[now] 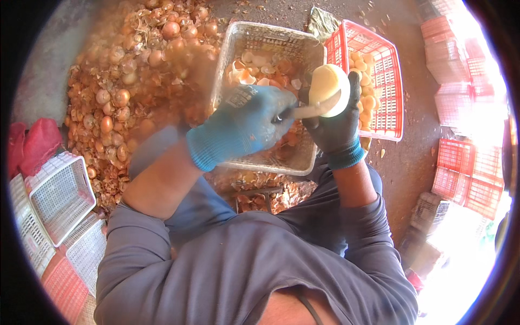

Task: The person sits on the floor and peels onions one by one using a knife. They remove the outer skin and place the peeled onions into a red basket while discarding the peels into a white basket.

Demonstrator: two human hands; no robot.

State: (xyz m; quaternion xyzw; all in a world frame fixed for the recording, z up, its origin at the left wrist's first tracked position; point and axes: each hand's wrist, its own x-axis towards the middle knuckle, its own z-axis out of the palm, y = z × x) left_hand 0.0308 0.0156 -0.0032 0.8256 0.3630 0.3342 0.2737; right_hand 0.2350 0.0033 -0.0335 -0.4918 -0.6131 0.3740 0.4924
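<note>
My left hand (254,122), in a blue knit glove with a dark palm, grips a knife (310,111) whose blade points right. The blade lies against the lower side of a peeled, pale onion (327,83). My right hand (339,126), gloved in the same kind, holds that onion from below and the right, its thumb and fingers around it. Both hands are above a dirty whitish plastic crate (270,30) that contains onion skins and cut pieces (260,71).
A large heap of unpeeled onions and loose skins (122,97) covers the floor at left. Right of my hands, a red and white crate (390,97) holds peeled onions (367,103). Empty white crates (61,199) stand at lower left; stacked red crates (467,174) line the right.
</note>
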